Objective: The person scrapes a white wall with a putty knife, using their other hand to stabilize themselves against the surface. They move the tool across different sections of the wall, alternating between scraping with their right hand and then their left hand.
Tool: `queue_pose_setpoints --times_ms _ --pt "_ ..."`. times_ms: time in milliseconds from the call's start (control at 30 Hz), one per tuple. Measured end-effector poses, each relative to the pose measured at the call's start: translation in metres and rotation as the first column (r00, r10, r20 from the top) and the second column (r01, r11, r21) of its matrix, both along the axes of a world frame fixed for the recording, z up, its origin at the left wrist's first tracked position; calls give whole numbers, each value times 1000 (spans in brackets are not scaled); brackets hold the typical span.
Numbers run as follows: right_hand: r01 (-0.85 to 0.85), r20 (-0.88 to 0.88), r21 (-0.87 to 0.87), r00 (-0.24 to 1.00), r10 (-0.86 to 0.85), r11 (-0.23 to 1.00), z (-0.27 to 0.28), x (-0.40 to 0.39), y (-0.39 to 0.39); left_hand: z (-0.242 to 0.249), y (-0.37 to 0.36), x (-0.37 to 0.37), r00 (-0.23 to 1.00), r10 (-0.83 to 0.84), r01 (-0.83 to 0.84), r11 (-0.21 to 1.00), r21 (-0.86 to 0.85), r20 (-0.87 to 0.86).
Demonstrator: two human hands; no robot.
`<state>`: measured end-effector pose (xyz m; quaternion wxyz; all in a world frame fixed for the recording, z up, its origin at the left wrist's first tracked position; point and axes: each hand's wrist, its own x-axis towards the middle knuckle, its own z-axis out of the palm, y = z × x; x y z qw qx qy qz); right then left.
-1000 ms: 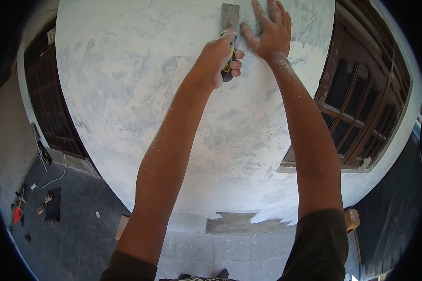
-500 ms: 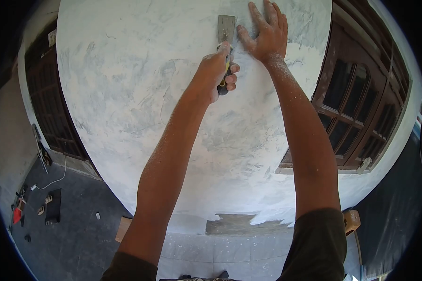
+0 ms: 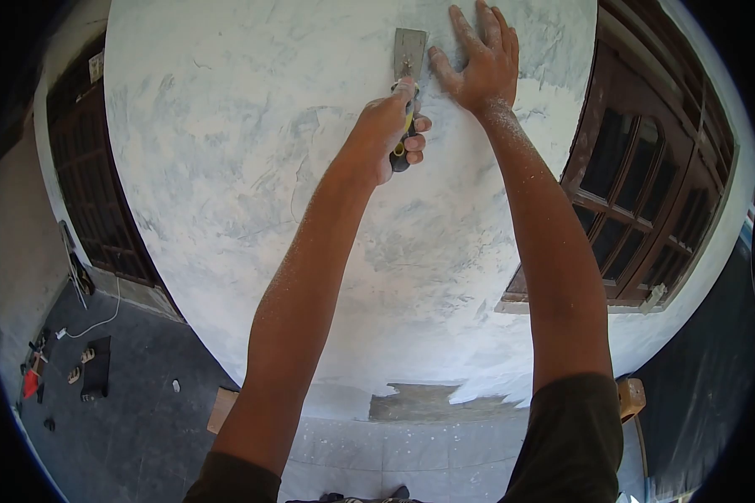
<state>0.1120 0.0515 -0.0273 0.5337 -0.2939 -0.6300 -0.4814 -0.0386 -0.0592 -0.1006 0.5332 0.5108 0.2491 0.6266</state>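
Observation:
My left hand (image 3: 392, 134) is wrapped round the black and yellow handle of a putty knife (image 3: 409, 54), thumb along its top. The knife's flat metal blade points up and lies against the patchy white and grey wall (image 3: 226, 168). Just right of the blade, my right hand (image 3: 484, 71) rests with fingers spread on the wall, palm towards it. White dust covers its fingers and wrist.
Dark wooden windows (image 3: 629, 184) stand at the right, and a brown door (image 3: 88, 176) at the left. On the dark floor (image 3: 151, 360) lie sandals (image 3: 81, 365), a white cable (image 3: 101, 323) and a red item (image 3: 31, 383). A wooden piece (image 3: 632, 397) is at lower right.
The view has shifted very slightly, so the wall and both hands appear a little further right. Both hands keep their poses, and the knife is still held.

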Motion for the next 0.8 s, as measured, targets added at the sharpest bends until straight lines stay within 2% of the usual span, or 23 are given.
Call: queue_pose_setpoints --times_ms 100,167,267,433,633,800 --pt "-4 -8 -14 1000 4 1000 0 -1 -1 21 6 2 999 -4 2 999 44 49" --pt "-2 -12 -19 1000 2 1000 -3 -1 -1 8 3 3 999 -4 2 998 65 42" --pt "-5 -5 10 1000 5 1000 -2 -1 -1 -5 -2 0 999 -41 41 999 -7 -8" --pt "-23 2 -12 1000 23 1000 -2 -1 -6 24 7 -1 999 -29 27 998 55 41" --pt "6 -1 18 1000 -6 1000 -3 -2 -2 -2 2 1 999 -50 50 999 10 18" --pt "3 -14 -11 1000 -3 1000 -3 -1 -3 24 11 -1 998 -50 48 997 63 35"
